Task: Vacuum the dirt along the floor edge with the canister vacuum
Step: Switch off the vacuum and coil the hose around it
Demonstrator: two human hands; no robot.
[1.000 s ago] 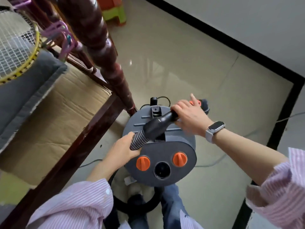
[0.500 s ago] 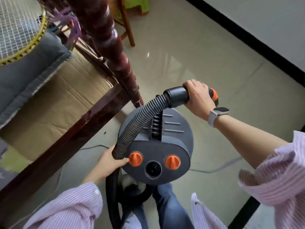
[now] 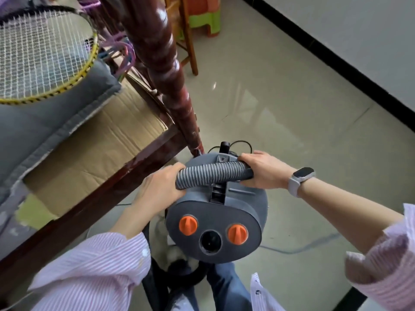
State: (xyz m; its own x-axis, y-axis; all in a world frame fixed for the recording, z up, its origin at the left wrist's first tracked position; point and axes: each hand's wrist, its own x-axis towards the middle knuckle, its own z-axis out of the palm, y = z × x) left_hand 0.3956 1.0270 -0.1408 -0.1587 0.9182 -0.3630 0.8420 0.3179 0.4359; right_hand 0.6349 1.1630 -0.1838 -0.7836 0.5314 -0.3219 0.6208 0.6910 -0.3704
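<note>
ribbed grey hose point(image 3: 211, 175), both hands

— What is the person wearing?
— A shirt with fine pink and white stripes. The left sleeve point(image 3: 94, 272) has a small white button near its cuff, and the right sleeve point(image 3: 381, 259) is pushed up the forearm, its cuff bunched and loose.
— Anything on the wrists?
— A smartwatch point(image 3: 301, 178) on the right one: dark rectangular face, pale grey band.
— And lower down?
— Blue jeans point(image 3: 226, 286), with a shirt hem point(image 3: 260, 292) hanging over them.

One vacuum point(image 3: 219, 212), two orange knobs point(image 3: 188, 225), two hands point(image 3: 160, 187), one racket point(image 3: 42, 61).
</note>
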